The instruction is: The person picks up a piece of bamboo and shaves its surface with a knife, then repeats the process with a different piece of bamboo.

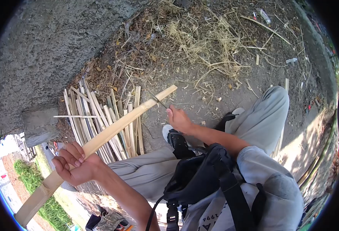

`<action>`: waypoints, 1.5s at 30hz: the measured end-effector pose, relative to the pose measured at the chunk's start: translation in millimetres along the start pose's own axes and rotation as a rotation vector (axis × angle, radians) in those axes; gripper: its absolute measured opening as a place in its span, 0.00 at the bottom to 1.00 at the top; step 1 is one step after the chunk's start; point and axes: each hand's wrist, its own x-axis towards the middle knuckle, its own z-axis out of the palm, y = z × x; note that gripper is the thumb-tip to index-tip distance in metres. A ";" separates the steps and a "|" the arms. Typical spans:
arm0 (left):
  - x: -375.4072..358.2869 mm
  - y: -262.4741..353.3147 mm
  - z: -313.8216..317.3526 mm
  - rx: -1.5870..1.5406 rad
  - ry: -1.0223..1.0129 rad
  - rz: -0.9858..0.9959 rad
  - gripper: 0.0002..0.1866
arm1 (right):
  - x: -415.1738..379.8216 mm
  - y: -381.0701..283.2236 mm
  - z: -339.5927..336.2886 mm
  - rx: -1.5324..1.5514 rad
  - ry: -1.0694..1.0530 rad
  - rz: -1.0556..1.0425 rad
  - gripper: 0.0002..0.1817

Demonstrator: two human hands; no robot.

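Observation:
My left hand (77, 164) is closed around a long, flat bamboo strip (119, 125), which runs slantwise from the lower left up to the middle of the view. In my right hand (179, 120) is a thin dark knife (158, 101), its handle mostly hidden by the fingers. The blade lies across the strip near its far end and appears to touch it. Beneath and beyond the strip, a pile of split bamboo strips (88, 101) rests on the ground.
A rough grey wall (54, 42) rises at the upper left. Dry shavings (215, 42) litter the ground ahead, with a clear plastic bottle (265, 16) farther off. My bent legs (259, 115) and a black bag (196, 173) on my front are close below my hands.

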 end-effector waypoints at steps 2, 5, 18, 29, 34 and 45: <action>0.2 1.5 -2.0 0.002 0.022 0.014 0.24 | 16.4 30.0 -1.1 -0.051 0.077 0.182 0.18; -4.7 1.5 1.3 -0.019 -0.012 0.009 0.24 | 5.5 14.5 -14.9 -0.085 0.021 0.215 0.18; -36.7 35.7 50.4 -0.048 -0.145 -0.136 0.26 | -51.6 -75.3 -115.0 -0.029 -0.127 0.012 0.18; -67.6 19.8 75.2 0.023 -0.065 -0.112 0.26 | -74.7 -40.6 -105.5 -0.130 -0.121 0.020 0.17; -60.5 17.6 64.9 -0.007 -0.069 -0.107 0.25 | -75.9 -66.3 -108.8 -0.095 -0.111 0.083 0.22; -84.3 5.3 133.4 0.013 -0.110 -0.097 0.26 | -67.1 -124.5 -170.4 -0.068 -0.101 -0.041 0.28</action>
